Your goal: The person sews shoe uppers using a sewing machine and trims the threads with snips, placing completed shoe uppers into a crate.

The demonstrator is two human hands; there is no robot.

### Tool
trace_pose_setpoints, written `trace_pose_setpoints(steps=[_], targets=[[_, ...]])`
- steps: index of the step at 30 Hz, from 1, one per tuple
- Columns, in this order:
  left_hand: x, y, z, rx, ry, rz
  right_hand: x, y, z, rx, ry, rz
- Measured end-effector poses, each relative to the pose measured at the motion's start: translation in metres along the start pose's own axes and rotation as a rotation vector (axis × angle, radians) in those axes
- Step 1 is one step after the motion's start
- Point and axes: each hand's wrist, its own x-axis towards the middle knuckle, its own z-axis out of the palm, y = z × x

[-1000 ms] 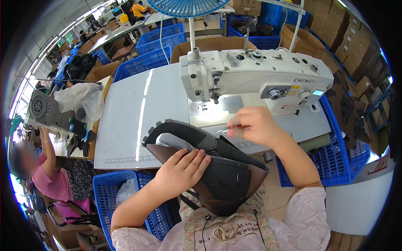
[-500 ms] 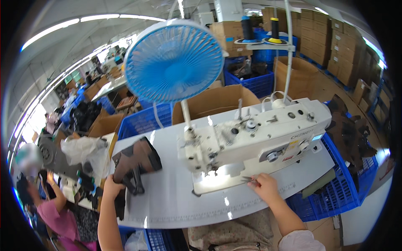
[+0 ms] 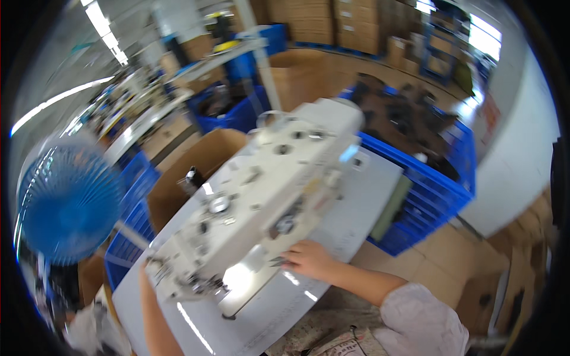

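A white industrial sewing machine [image 3: 261,193] stands on the pale tabletop [image 3: 267,314], its lamp lit near the needle. My right hand [image 3: 309,259] rests low in front of the machine's arm, fingers closed around small metal thread snips [image 3: 277,261] whose tips point left. My left arm reaches forward past the machine's left end. There my left hand [image 3: 145,272] is mostly hidden behind the machine head and blurred, so its fingers and anything in them cannot be made out.
A blue fan [image 3: 68,202] stands at the left. Behind the table is an open carton [image 3: 222,142]. To the right, a blue plastic basket [image 3: 427,213] holds brown and black pieces [image 3: 398,113]. A green cloth [image 3: 392,207] lies between basket and table. Stacked cartons [image 3: 356,24] line the back.
My view has swung right and tilted. My left hand has moved from the table's left side to behind the machine's end; the brown-and-black piece by it is out of sight. My right hand keeps the snips.
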Motion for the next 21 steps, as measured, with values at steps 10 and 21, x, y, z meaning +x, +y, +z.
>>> trace_pose_setpoints(steps=[10,21], targets=[[-0.229,0.036,0.302,1.463,-0.338,0.006,-0.051,0.061,-0.081,0.004,0.374,-0.066],[-0.244,-0.008,0.381,1.314,-0.638,0.466,-0.110,0.308,-0.325,-0.676,0.188,0.817]])
